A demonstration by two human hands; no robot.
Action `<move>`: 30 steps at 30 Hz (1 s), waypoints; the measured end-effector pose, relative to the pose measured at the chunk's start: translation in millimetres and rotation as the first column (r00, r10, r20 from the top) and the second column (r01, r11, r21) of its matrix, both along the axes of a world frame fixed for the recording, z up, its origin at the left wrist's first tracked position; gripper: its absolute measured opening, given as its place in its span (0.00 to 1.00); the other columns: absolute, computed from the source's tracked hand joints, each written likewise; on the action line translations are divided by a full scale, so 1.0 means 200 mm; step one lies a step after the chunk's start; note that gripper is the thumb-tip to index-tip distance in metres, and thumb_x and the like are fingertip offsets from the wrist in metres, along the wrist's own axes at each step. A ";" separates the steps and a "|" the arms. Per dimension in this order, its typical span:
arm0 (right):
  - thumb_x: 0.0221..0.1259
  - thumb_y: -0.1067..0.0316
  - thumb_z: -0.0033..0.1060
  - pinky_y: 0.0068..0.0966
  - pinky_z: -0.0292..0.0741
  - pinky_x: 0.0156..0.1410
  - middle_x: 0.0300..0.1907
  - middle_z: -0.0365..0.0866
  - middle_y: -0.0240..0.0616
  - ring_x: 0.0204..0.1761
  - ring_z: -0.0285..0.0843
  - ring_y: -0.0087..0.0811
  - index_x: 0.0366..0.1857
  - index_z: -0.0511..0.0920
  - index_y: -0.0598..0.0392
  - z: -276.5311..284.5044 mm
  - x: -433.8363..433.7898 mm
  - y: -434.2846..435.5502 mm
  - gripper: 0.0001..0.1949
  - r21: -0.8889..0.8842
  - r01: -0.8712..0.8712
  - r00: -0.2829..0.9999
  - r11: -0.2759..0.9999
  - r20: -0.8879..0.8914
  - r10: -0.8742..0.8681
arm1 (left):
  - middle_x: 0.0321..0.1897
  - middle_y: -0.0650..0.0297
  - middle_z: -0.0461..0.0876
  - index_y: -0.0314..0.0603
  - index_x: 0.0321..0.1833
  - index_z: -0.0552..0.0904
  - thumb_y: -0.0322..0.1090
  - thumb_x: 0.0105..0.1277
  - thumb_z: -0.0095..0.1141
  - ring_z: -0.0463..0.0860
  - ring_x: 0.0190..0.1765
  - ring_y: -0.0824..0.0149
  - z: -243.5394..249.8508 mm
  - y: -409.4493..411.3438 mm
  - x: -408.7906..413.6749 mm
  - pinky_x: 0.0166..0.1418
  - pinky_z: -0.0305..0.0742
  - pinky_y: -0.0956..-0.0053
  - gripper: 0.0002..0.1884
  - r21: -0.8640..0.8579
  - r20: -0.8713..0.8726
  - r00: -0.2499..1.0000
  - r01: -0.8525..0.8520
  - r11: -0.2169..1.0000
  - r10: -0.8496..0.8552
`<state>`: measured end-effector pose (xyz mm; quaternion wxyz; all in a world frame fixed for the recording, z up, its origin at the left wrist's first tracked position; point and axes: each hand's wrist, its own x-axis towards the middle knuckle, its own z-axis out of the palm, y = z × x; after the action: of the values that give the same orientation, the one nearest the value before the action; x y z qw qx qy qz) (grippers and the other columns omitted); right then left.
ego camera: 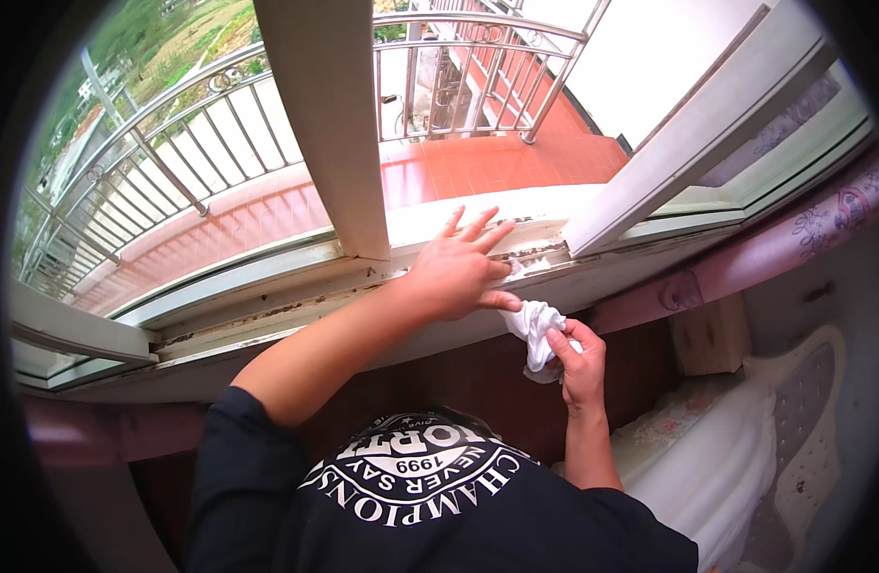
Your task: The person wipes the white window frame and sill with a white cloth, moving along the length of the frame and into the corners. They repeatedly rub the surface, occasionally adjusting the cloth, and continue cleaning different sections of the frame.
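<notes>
My left hand (468, 268) reaches over the sill at the open part of a sliding window, its fingers spread above the dirty window track (282, 313). Its thumb is at the upper edge of a crumpled white cloth (534, 328); whether it presses on the cloth I cannot tell. My right hand (581, 354) grips that cloth from the right, on the room side of the sill. Dark grime and flaking patches line the track. A small white piece (531, 268) lies in the track beside my left fingers; its kind is unclear.
A window frame post (332, 129) rises left of my left hand, and a slanting sash edge (687, 136) stands at the right. Outside are a metal railing (475, 43) and a red tiled balcony floor (454, 168). Purple curtains (755, 265) hang inside, near a bed's padded headboard (805, 408).
</notes>
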<state>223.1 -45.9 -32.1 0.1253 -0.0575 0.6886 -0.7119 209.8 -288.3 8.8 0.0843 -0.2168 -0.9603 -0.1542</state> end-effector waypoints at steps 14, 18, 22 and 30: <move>0.59 0.69 0.61 0.16 0.68 0.39 0.32 0.78 0.28 0.33 0.71 0.17 0.39 0.79 0.62 -0.03 0.06 0.13 0.09 -0.079 0.205 0.973 0.976 -0.088 -0.211 | 0.43 0.57 0.76 0.33 0.53 0.74 0.46 0.55 0.63 0.76 0.47 0.59 -0.09 0.15 0.24 0.51 0.73 0.70 0.28 0.196 -0.234 0.946 -0.182 0.964 0.226; 0.60 0.70 0.59 0.19 0.69 0.42 0.34 0.78 0.30 0.35 0.72 0.20 0.39 0.78 0.62 -0.01 0.06 0.10 0.08 -0.100 0.186 0.978 0.978 -0.081 -0.194 | 0.42 0.55 0.77 0.31 0.54 0.73 0.45 0.58 0.60 0.77 0.46 0.60 -0.14 0.13 0.25 0.50 0.73 0.70 0.27 0.203 -0.228 0.937 -0.222 0.954 0.267; 0.61 0.72 0.57 0.20 0.70 0.44 0.35 0.78 0.31 0.37 0.72 0.21 0.39 0.77 0.62 0.05 0.04 0.03 0.07 -0.136 0.098 0.988 0.986 -0.106 -0.113 | 0.43 0.55 0.77 0.31 0.54 0.73 0.44 0.59 0.59 0.78 0.47 0.59 -0.13 0.03 0.37 0.51 0.74 0.70 0.26 0.206 -0.201 0.932 -0.262 0.943 0.302; 0.61 0.74 0.55 0.21 0.70 0.48 0.38 0.79 0.34 0.40 0.74 0.22 0.41 0.77 0.63 0.17 0.06 -0.11 0.07 -0.212 -0.083 0.992 0.974 -0.113 0.060 | 0.42 0.60 0.79 0.41 0.48 0.76 0.45 0.63 0.55 0.80 0.44 0.58 0.00 -0.37 0.84 0.48 0.76 0.68 0.18 0.159 -0.205 0.862 -0.438 0.885 0.463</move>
<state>235.6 -67.0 2.8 0.1072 -0.1330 0.6101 -0.7737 377.0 -362.6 9.7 0.2435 0.0018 -0.9575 -0.1546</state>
